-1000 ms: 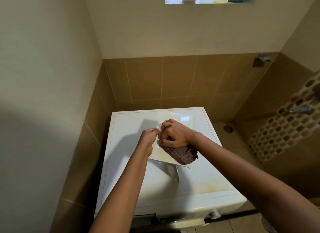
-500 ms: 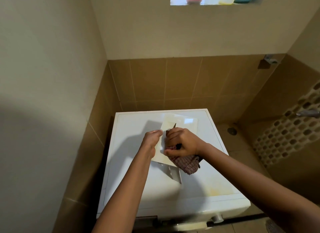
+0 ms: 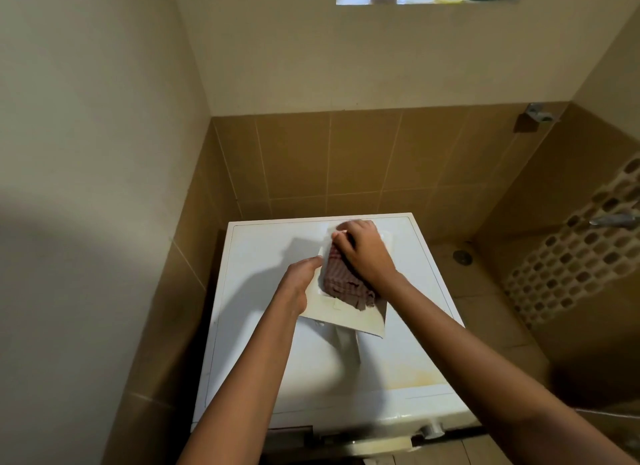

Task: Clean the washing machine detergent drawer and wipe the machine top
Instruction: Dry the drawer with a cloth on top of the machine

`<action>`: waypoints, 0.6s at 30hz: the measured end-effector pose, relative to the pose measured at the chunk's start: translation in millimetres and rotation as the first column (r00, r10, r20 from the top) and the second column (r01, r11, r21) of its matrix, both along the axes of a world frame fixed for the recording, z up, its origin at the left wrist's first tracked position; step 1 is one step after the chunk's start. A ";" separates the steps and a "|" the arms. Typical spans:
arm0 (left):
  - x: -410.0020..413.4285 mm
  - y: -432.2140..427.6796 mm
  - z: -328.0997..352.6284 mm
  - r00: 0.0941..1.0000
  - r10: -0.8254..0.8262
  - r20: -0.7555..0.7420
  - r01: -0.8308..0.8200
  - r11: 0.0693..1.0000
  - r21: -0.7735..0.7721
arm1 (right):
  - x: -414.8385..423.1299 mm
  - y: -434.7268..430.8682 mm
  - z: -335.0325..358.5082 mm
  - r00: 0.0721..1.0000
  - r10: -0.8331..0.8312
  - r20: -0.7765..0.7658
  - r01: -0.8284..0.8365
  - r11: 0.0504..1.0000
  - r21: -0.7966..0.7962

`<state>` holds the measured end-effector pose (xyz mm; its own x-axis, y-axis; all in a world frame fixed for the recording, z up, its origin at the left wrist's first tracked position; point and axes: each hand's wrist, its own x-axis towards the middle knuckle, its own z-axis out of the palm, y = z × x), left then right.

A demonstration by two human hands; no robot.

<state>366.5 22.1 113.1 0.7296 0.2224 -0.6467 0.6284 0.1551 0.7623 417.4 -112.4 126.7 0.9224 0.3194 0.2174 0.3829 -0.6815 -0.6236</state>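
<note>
- Wiping is the step judged in hand: the drawer is being cleaned, the machine top not yet.
- Cream-white flat plastic detergent drawer: out of the machine, lying on the white washing machine top, near corner raised and overhanging a shadowed gap.
- Reddish checked cloth: bunched on the drawer's upper face.
- Right hand: fingers curled over the cloth, pressing it down toward the drawer's far end.
- Left hand: against the drawer's left edge, bracing it. Whether its fingers hook under cannot be told.
- Yellowish stain: front right of the counter, apparently unwiped.
- Risk: a hard stroke could push the drawer away from the bracing hand, since it appears to sit unevenly.
- Risk: pressure on the unsupported corner could tip or flex the plastic.
- Risk: loosened residue could drop onto the counter, adding to the later wipe.
</note>
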 end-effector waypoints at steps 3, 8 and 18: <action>0.1 0.1 4.3 1.000 0.011 -0.014 -0.011 0.998 -0.065 | -15.6 25.7 -11.2 0.998 -0.007 -0.061 -0.010 0.962 -0.271; -3.2 6.6 0.7 0.999 0.042 -0.028 -0.045 0.988 -0.148 | -54.4 38.3 -13.6 0.994 0.085 -0.063 -0.105 0.889 -0.446; -14.2 17.8 -8.0 0.995 0.079 0.061 -0.077 0.997 -0.026 | -108.7 8.7 -21.2 0.950 0.304 0.072 -0.240 0.858 -0.454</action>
<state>352.3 39.9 105.2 0.7494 0.2654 -0.6066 0.5655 0.2201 0.7948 308.7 -103.7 105.5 0.7561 0.6443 0.1144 0.6519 -0.7265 -0.2174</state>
